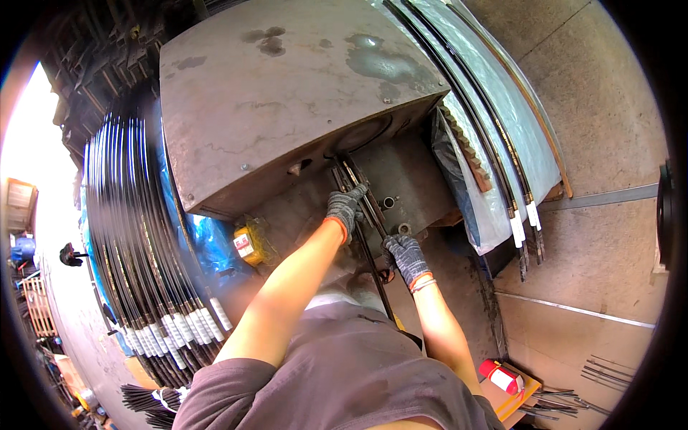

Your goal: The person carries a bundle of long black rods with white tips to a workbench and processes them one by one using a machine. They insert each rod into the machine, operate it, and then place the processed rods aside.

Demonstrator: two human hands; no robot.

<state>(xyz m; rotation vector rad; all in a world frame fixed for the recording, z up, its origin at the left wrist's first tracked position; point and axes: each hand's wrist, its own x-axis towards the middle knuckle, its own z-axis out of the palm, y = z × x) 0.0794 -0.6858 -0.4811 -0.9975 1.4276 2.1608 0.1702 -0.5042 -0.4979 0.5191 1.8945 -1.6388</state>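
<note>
Under the front edge of a large grey metal housing, two dark metal bars come out side by side toward me. My left hand, in a grey knit glove with an orange cuff, is closed around the bars close to the housing. A long thin black rod runs from below that hand down toward my legs. My right hand, gloved the same way, is closed at the near end of the right bar; its fingertips are partly hidden. A small metal ring lies just beyond my right hand, near a round fitting.
Many black rods with white-wrapped ends lie in a row at left. A yellow box sits beside blue plastic. At right, more black rods rest on plastic sheeting. A red cylinder lies lower right.
</note>
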